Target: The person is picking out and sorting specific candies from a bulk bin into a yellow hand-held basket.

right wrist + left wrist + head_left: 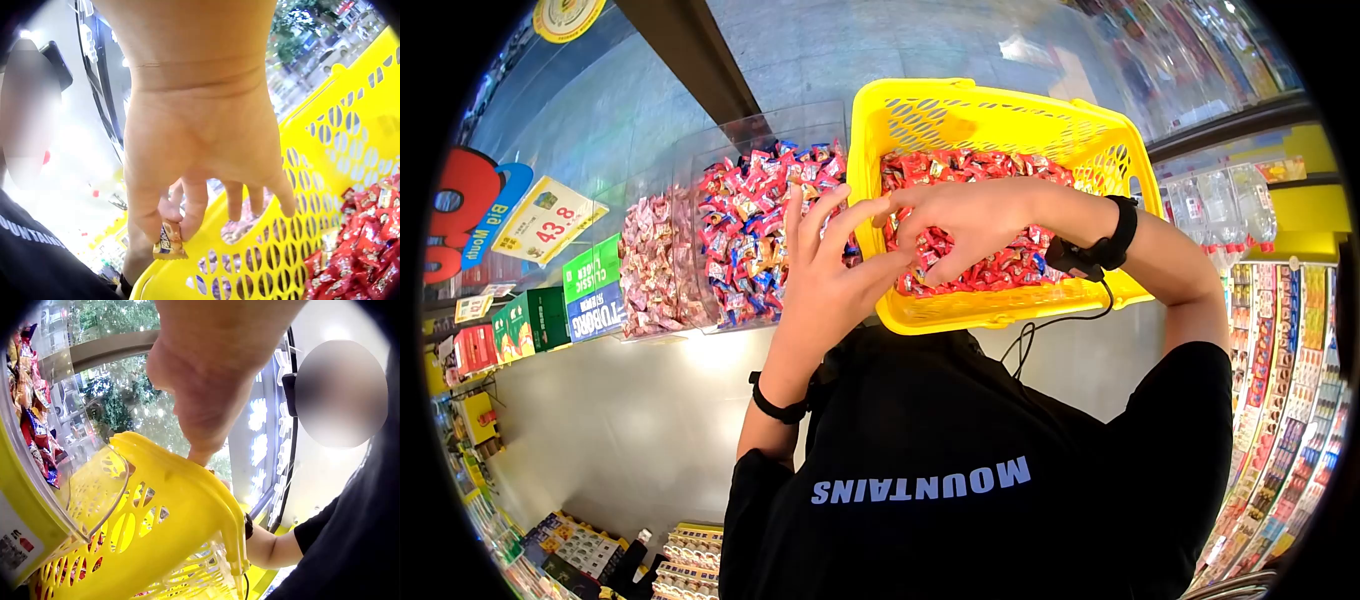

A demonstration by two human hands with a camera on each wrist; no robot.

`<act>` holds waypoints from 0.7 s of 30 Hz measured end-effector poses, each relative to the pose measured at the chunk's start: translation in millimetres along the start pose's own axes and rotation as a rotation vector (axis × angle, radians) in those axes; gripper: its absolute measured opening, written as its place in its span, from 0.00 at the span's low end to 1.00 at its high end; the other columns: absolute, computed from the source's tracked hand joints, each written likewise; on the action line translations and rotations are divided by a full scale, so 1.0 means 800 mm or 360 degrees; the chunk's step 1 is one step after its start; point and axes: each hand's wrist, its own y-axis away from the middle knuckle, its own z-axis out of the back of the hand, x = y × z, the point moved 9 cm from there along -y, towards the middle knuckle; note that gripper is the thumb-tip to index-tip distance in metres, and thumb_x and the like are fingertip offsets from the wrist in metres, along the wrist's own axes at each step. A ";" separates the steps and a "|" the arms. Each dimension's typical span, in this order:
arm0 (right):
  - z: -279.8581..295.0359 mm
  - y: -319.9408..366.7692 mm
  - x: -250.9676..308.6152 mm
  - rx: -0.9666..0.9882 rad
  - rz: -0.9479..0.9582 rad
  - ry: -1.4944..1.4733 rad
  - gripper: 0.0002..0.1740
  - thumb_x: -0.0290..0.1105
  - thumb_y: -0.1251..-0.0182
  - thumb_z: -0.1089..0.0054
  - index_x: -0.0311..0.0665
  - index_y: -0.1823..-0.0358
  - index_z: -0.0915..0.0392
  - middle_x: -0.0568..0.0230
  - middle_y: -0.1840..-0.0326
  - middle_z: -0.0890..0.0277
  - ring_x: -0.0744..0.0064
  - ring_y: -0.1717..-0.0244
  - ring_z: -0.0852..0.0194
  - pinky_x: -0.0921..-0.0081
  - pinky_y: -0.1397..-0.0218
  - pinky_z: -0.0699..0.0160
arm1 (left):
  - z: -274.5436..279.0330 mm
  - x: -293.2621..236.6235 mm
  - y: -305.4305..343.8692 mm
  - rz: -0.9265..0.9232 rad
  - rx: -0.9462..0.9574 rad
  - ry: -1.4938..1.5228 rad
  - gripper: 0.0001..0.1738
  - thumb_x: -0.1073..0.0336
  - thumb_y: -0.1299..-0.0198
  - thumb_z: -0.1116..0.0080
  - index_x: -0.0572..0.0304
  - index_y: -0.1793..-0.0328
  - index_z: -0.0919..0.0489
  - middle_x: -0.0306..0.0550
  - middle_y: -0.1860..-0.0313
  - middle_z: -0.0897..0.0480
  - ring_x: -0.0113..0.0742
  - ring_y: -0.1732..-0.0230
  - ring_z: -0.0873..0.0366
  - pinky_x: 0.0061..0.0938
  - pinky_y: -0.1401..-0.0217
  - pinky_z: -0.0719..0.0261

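Observation:
My right hand [972, 225] is over the yellow basket [1000, 322], by its left side. In the right wrist view, the thumb and index finger of this hand pinch a small wrapped candy [169, 241] with a gold wrapper and dark lettering. The other fingers hang down apart. My left hand [832, 270] is just left of the basket rim, fingers spread, index finger and thumb reaching to the right hand's fingertips. Left fingertips [174, 199] show behind the candy. In the head view the candy is hidden. Many red-wrapped candies [990, 170] cover the basket's bottom.
Left of the basket stands a clear bin [772, 135] of mixed red and blue candies [750, 220]. Farther left are pink-wrapped candies [658, 265], green cartons [535, 322] and a price sign [550, 220]. Plastic bottles [1222, 210] stand to the right. A black cable [1050, 322] hangs from the right wrist.

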 end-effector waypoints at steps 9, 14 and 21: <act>-0.019 0.010 -0.062 -0.0081 0.0115 0.0136 0.17 0.43 0.33 0.23 0.43 0.48 0.10 0.43 0.23 0.29 0.43 0.23 0.30 0.49 0.21 0.31 | 0.025 0.039 0.022 0.0205 -0.0144 -0.0126 0.11 0.69 0.51 0.22 0.43 0.64 0.12 0.39 0.38 0.20 0.56 0.23 0.30 0.69 0.13 0.44; -0.090 0.021 -0.121 0.0183 -0.0245 0.0649 0.19 0.42 0.44 0.19 0.57 0.49 0.07 0.51 0.12 0.42 0.39 0.09 0.56 0.28 0.13 0.51 | 0.055 0.083 0.068 0.0479 -0.0305 -0.0354 0.11 0.70 0.50 0.22 0.46 0.61 0.11 0.43 0.37 0.21 0.59 0.24 0.30 0.66 0.14 0.42; -0.133 0.022 -0.148 0.0077 -0.0148 0.1048 0.15 0.42 0.44 0.19 0.57 0.54 0.08 0.53 0.10 0.46 0.41 0.07 0.61 0.22 0.12 0.57 | 0.035 0.104 0.108 0.0659 -0.0078 -0.0557 0.10 0.71 0.44 0.24 0.51 0.56 0.10 0.50 0.31 0.20 0.61 0.24 0.29 0.59 0.17 0.37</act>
